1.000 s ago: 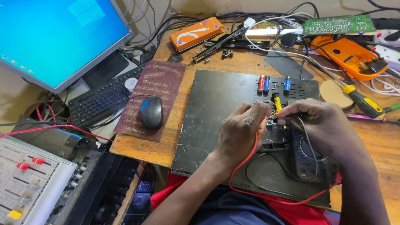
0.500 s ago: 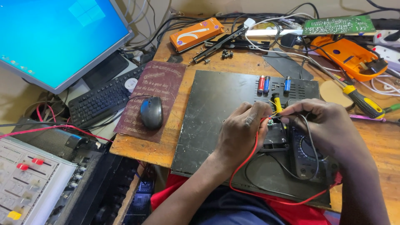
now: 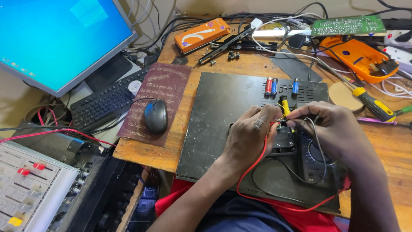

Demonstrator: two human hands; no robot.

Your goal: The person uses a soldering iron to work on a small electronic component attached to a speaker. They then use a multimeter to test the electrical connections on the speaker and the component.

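Probe leads, thin, light and limp, being pinched near the tips by left hand and right hand, both grips clenched, meter lying just below.

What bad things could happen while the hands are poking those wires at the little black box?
The left hand and right hand pinch probe tips close together, so they might touch and give a wrong reading. The long red wire loops under the wrists and could snag, maybe tugging the dark multimeter. The three small red and blue batteries lie loose on the flat black metal case and might roll.
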